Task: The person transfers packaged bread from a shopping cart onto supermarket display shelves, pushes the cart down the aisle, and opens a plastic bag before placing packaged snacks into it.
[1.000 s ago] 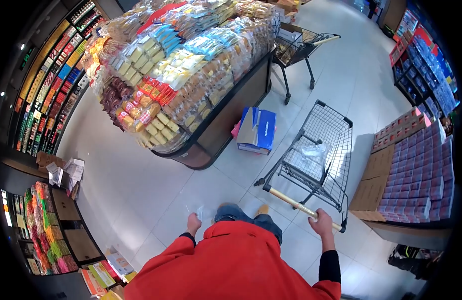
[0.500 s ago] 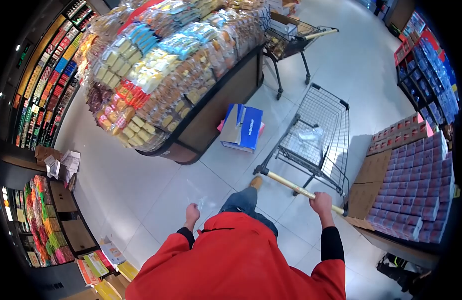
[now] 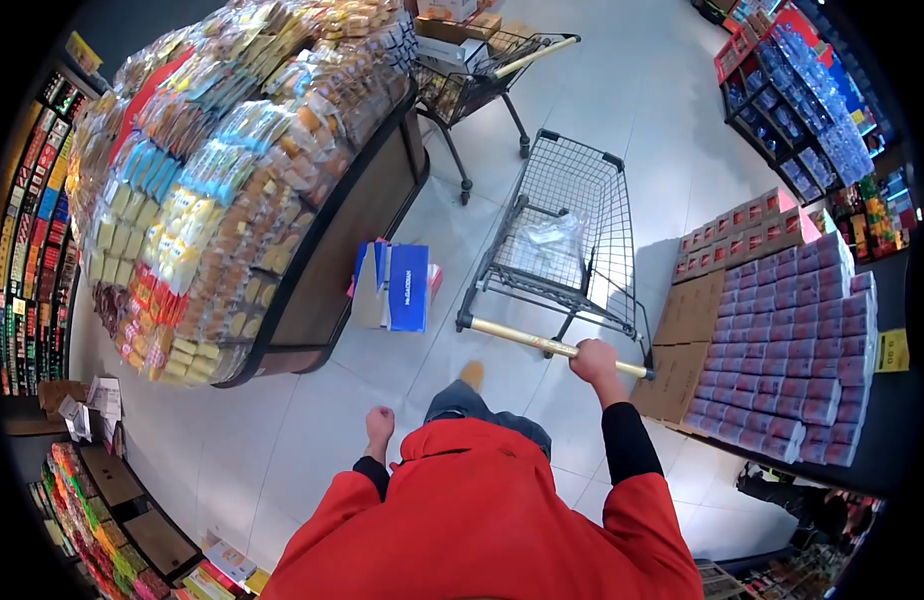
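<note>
My right hand (image 3: 594,362) is wrapped around the pale yellow handle of a shopping cart (image 3: 600,190). Crumpled clear plastic (image 3: 554,232) lies inside the wire basket. My left hand (image 3: 380,424) hangs over the floor beside my body, its fingers curled closed, and nothing shows sticking out of it. Left of the cart, an opened blue box (image 3: 408,288) with pink edges showing stands on the floor.
Packaged snacks are heaped on a large display stand (image 3: 312,250) at left. A second cart (image 3: 482,75) with cartons stands beyond it. On the right are stacked purple-wrapped packs (image 3: 782,350), brown cartons (image 3: 687,330) and bottled water (image 3: 817,110). Torn cardboard (image 3: 82,405) lies far left.
My view has turned and moved forward; the blue box and display stand now appear farther left. My right hand stays on the cart handle. My left hand remains by my side.
</note>
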The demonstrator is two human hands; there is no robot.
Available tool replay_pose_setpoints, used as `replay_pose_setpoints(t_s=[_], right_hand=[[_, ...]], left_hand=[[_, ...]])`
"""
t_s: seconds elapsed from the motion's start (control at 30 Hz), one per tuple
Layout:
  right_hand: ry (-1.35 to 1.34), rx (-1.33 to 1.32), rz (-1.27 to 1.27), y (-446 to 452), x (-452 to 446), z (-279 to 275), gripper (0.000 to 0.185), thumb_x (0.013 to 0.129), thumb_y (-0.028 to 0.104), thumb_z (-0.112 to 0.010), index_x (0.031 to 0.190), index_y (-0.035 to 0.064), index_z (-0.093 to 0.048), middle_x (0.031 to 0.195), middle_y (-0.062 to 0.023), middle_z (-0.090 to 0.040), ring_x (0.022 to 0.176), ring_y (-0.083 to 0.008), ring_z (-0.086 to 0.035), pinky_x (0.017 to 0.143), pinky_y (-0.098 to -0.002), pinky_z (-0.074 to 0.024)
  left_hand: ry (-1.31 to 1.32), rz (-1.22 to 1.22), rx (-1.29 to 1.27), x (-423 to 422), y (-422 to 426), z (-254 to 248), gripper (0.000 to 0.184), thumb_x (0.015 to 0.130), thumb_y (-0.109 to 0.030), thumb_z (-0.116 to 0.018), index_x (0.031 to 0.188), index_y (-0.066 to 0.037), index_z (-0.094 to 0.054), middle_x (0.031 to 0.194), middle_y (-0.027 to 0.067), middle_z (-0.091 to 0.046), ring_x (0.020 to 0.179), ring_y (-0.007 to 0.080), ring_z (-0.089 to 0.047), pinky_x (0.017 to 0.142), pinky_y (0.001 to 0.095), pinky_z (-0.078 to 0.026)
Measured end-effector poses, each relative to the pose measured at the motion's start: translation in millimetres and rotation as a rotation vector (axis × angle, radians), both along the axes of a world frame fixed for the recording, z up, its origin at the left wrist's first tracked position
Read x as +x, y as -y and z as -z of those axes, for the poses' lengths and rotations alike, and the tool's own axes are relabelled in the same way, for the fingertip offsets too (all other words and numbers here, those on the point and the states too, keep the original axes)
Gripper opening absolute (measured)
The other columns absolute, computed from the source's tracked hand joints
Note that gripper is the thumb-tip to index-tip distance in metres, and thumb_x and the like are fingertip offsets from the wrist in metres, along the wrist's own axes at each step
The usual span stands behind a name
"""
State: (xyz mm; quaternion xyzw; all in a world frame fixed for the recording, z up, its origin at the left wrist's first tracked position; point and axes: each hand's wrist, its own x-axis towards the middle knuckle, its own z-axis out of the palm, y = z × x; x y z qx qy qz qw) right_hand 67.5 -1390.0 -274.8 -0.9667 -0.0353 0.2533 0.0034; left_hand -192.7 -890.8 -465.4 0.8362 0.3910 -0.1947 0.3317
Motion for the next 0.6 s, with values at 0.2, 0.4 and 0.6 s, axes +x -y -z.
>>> replay_pose_setpoints(t_s=[0.2,0.4,0.6], right_hand=[[0.011,0.021,0.01,21.0,75.9,16.5,0.025,0.08,0.033,-0.064,0.081,0.0106,-0.076,0.082,-0.0149,-0.073,0.077,-0.0339,-0.071,0.071,-0.0458,-0.0575],[0.042,0.063,-0.054,72.0,153.1,13.3,0.026,0.084,0.032,-0.06,0.079,0.0108,-0.074,0.079,-0.0161,-0.072,0.075,-0.0354,-0.071,0.07,-0.0469,-0.0574],[0.052,0.082,-0.143,162.3,245.0,23.9,0.026,0.083,0.031,-0.06,0.076,0.0094,-0.073,0.078,-0.0175,-0.071,0.076,-0.0379,-0.069,0.07,-0.049,-0.0562]], left_hand=[[0.15,-0.013,-0.001,100.2,29.8,-32.7,0.021,0.079,-0.021,-0.07,0.087,-0.002,-0.074,0.085,0.0192,-0.072,0.083,0.0371,-0.07,0.076,0.0433,-0.055],[0.102,-0.009,0.137,119.4,63.4,-34.4,0.022,0.078,-0.023,-0.072,0.084,-0.002,-0.073,0.085,0.0194,-0.072,0.084,0.0373,-0.07,0.077,0.0439,-0.055],[-0.071,-0.114,0.151,143.1,133.5,-25.7,0.023,0.079,-0.025,-0.072,0.084,-0.002,-0.073,0.085,0.0202,-0.071,0.085,0.0375,-0.07,0.077,0.0446,-0.055]])
